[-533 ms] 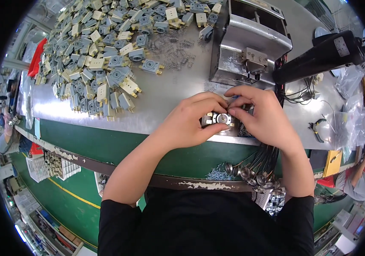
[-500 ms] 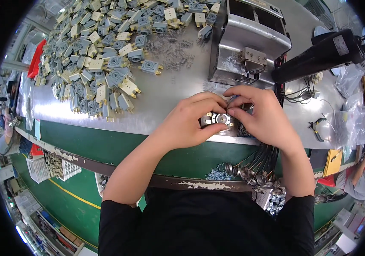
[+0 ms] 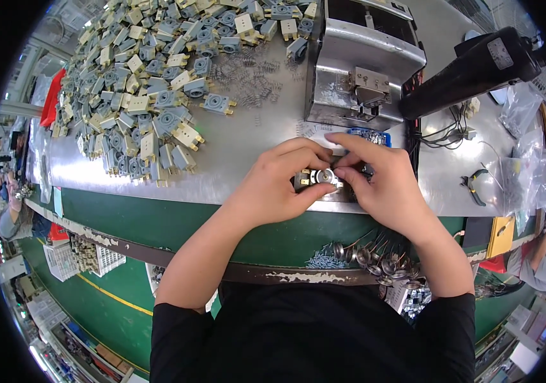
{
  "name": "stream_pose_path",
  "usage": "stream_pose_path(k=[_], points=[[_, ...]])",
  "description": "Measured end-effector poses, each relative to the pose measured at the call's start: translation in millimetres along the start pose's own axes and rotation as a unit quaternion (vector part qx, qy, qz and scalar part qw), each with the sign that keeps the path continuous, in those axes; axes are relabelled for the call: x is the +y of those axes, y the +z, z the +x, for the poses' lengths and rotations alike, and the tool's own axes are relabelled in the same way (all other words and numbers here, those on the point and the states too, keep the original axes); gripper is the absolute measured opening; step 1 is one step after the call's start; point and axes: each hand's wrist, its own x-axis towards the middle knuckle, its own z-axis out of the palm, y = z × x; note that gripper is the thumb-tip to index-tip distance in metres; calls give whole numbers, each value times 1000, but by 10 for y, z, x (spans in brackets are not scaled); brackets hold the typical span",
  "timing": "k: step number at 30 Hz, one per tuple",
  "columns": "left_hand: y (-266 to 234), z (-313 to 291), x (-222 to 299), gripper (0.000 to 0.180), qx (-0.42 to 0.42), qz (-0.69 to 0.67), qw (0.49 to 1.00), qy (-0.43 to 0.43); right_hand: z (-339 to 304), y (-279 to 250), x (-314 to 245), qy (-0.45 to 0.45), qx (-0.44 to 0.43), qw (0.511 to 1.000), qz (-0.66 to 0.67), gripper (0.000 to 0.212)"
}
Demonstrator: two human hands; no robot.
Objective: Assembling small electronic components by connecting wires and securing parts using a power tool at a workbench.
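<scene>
Near the table's front edge, my left hand [image 3: 284, 177] grips a small switch-like part [image 3: 325, 176] between thumb and fingers. A round metal disc with a central stub faces up on it, and pale blocks with metal tabs show at its side. My right hand [image 3: 380, 180] is closed against the part's right side. Its thumb and a bent finger meet there, while the index finger stretches over the top. Whatever lies between those right fingertips is hidden. Just beyond the right hand sits a blue tray [image 3: 384, 138] of small pieces, partly covered by the fingers.
Grey-and-cream switch housings [image 3: 164, 99] are heaped at the far left, beside loose springs [image 3: 247, 80]. A metal fixture [image 3: 362, 70] and a black cylinder [image 3: 464, 80] stand beyond my hands. Pliers [image 3: 474, 186] lie at right. Blue screws [image 3: 327, 258] and wired metal discs [image 3: 384, 262] lie near me.
My right index finger has straightened and lifted off the others. The blue tray behind that hand shows more now. The whole view has shifted slightly; my left hand keeps hold of the part.
</scene>
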Motion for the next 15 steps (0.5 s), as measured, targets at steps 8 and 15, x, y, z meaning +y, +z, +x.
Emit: stream_pose_path(k=[8, 15], points=[[-3, 47, 47, 35, -35, 14, 999, 3, -126, 113, 47, -14, 91, 996, -1, 50], [-35, 66, 7, 28, -57, 1, 998, 17, -108, -391, 129, -266, 355, 892, -82, 50]])
